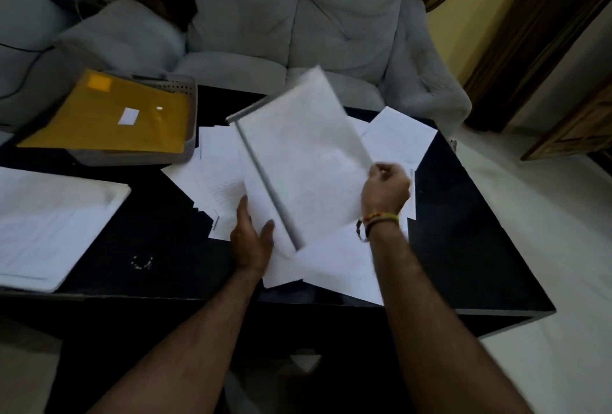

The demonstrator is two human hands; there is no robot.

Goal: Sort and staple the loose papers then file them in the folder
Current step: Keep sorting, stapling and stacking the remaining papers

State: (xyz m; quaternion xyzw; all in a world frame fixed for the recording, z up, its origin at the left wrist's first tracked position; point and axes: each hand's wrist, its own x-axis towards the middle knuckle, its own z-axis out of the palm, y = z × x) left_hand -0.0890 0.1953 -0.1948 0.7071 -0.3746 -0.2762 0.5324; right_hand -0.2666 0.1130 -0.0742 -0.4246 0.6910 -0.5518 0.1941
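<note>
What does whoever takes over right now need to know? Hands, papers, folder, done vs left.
Right hand: pinching the right edge of a clear folder with a grey spine bar, lifted and tilted over the table; image blurred.
Left hand: open, fingers straight against the folder's lower left edge.
Loose papers: spread on the black table under the folder.
White stack: left edge of table.
Yellow envelope: in the grey tray, far left.
Done: cannot tell.
Left: the spread sheets are unfiled; no stapler in view.

2 hands, 1 tray, 1 sofa
</note>
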